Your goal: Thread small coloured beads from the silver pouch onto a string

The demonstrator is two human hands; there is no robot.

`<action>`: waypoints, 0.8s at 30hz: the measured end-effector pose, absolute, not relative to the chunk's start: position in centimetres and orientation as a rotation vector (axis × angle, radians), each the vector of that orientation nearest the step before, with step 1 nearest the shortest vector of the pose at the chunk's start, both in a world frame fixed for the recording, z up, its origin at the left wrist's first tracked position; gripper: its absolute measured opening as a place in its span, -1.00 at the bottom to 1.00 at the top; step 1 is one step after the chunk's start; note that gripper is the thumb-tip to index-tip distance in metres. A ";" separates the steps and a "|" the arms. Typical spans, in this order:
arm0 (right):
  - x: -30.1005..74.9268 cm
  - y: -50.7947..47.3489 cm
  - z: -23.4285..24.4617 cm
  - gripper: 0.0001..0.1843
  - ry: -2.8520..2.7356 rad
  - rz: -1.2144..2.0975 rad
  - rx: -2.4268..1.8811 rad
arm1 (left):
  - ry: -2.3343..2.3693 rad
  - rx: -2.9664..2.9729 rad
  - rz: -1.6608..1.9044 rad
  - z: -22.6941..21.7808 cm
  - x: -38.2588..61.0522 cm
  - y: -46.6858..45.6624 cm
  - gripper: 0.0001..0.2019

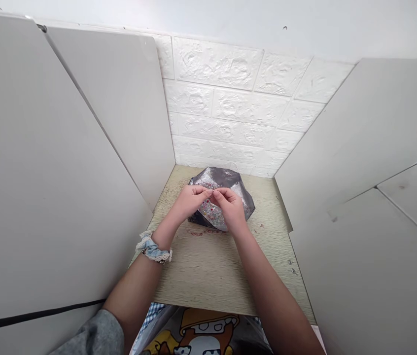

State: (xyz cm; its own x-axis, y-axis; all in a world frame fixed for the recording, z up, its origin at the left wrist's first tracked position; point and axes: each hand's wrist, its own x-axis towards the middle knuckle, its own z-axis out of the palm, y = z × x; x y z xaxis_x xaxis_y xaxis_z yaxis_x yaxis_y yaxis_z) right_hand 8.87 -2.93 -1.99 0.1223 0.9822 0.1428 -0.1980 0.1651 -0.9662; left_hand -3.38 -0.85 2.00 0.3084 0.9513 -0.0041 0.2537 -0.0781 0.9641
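My left hand (194, 199) and my right hand (228, 202) meet fingertip to fingertip above an opened bag. Both are closed in a pinch, and whatever lies between the fingers is too small to make out. Beneath them the silvery-grey bag (246, 197) is spread open, filled with many small colourful beads (214, 213). Along the bag's near edge a string of reddish beads (195, 232) lies on the wooden tabletop (208, 271). A light blue scrunchie with lace trim (153, 248) is around my left wrist.
Pale panels stand at the left (64, 172) and right (360, 172) of the narrow table. A white brick-patterned wall (226, 106) closes off the back. Two small shiny bits (291, 266) lie near the right edge. Cartoon-printed fabric (208, 340) shows below the front edge.
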 end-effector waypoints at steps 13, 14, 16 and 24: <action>8.8 -3.6 -1.3 -0.84 -1.282 0.696 -1.133 | 1.105 1.490 0.789 2.2 -3.3 -1.2 -0.71; 8.7 -3.7 -1.3 -0.83 -1.290 0.666 -1.134 | 1.101 1.490 0.792 2.2 -3.4 -1.2 -0.70; 8.7 -3.8 -1.3 -0.83 -1.308 0.607 -1.136 | 1.096 1.489 0.795 2.2 -3.3 -1.2 -0.70; 9.0 -4.0 -0.9 -0.82 -1.472 0.375 -1.159 | 1.108 1.486 0.788 2.2 -3.2 -1.2 -0.70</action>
State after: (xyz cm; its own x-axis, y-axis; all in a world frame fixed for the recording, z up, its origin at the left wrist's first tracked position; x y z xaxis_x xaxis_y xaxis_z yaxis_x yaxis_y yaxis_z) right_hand 9.01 -4.01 -0.88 0.1573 0.8080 0.5678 0.4380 0.4582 -0.7734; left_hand -3.21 -1.23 2.21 0.3490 0.9333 -0.0847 0.2263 0.0038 0.9741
